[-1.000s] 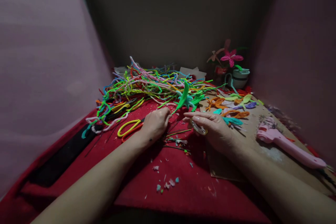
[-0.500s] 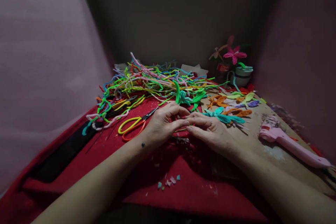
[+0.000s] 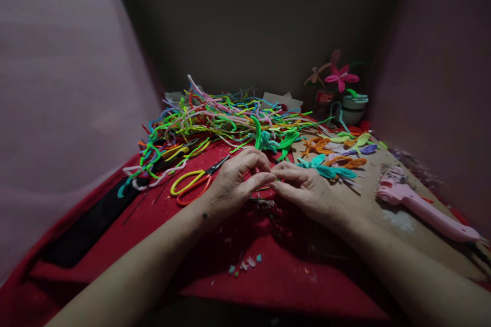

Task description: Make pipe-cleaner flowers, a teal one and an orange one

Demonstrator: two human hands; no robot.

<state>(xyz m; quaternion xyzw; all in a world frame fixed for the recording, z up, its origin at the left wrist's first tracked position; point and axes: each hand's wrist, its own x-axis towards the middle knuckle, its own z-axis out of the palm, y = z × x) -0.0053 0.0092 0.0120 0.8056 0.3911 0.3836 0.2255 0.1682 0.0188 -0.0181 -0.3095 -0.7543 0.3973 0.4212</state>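
My left hand (image 3: pixel 242 176) and my right hand (image 3: pixel 303 186) meet over the red cloth, thumbs and fingertips pinched together. Whatever lies between the fingertips is hidden, apart from a tiny speck of green. Scissors (image 3: pixel 194 184) with one yellow and one orange-red handle loop lie just left of my left hand. Right behind my right hand is a turquoise pipe-cleaner piece (image 3: pixel 326 167) with petal shapes. Beyond the hands stand bright green looped pipe-cleaner pieces (image 3: pixel 287 142). A thin dark stick with a frayed pale end (image 3: pixel 265 203) lies beneath the hands.
A tangled heap of coloured pipe cleaners (image 3: pixel 218 117) fills the back. Yellow-handled pliers (image 3: pixel 174 153) and a black strip (image 3: pixel 92 225) lie left. At right, a pink glue gun (image 3: pixel 425 204) rests on a brown board (image 3: pixel 368 219). A cup (image 3: pixel 353 109) stands behind, near a pink flower (image 3: pixel 342 78).
The whole view has shifted slightly. Both hands stay together in nearly the same place, with the right fingertips moved a little; the objects around them have not moved.
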